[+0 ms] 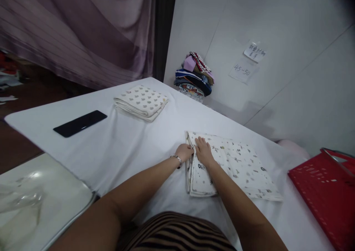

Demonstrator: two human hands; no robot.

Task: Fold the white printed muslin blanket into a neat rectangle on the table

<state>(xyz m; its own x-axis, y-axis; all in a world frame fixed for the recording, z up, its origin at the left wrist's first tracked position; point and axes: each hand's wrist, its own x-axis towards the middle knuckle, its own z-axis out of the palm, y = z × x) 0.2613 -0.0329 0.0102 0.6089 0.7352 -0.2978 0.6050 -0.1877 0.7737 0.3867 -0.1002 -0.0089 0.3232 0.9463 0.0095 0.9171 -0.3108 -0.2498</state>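
A white cloth [244,166] with small printed figures lies folded in layers in front of me. My left hand [184,152], with a bracelet at the wrist, is closed on the cloth's left folded edge. Flat on top of the cloth, just right of that edge, rests my right hand [203,151] with its fingers stretched out. Farther back on the left sits a second folded cloth [142,99], white with grey and a few yellowish prints; neither hand touches it.
A white-covered table [133,147] holds a black phone-like slab [80,123] at left and a red basket [324,192] at right. Several folded fabrics [194,75] are stacked by the wall. A pale seat [55,203] with clear plastic on it stands at lower left.
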